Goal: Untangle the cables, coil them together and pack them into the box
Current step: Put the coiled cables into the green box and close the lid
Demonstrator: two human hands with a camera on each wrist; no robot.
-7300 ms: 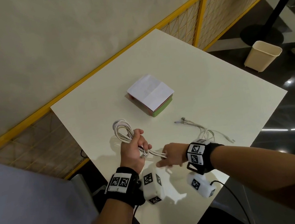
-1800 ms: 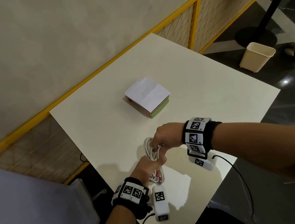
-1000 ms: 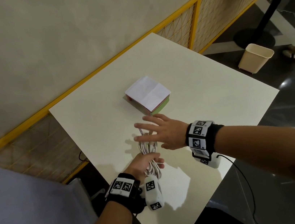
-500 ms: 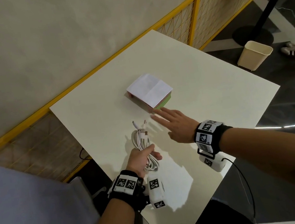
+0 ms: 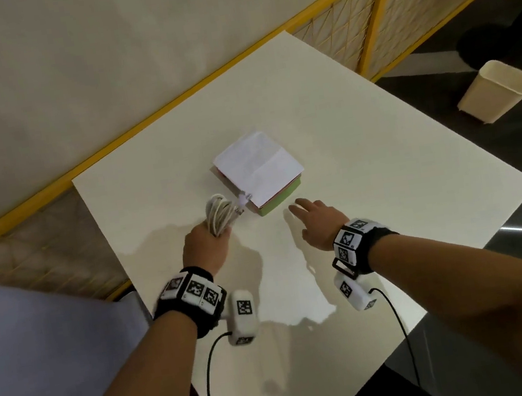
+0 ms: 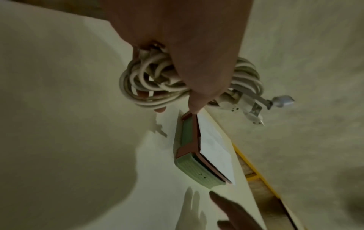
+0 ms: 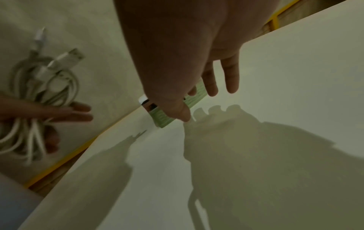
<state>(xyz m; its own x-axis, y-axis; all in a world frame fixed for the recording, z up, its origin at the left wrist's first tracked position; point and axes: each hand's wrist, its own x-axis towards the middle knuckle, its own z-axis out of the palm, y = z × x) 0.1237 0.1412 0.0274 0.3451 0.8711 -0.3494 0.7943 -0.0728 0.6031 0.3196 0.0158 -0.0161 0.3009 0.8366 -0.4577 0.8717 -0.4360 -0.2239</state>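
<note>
My left hand (image 5: 204,246) is wrapped around the coiled white cables (image 5: 220,215), fingers curled through the bundle so the loops cannot spring apart; the plug ends (image 6: 256,107) stick out toward the box (image 5: 261,172). I hold the coil just above the tabletop (image 5: 384,180), right beside the box's near corner, ready to go in. The box is green with a reddish rim and a white sheet over its top, so it looks covered and I judge it must be opened first. My right hand (image 5: 318,223) holds nothing, its fingers (image 7: 229,77) stretched out flat, reaching toward the box's near green side; they seem just short of it, though I cannot tell whether any tip touches.
</note>
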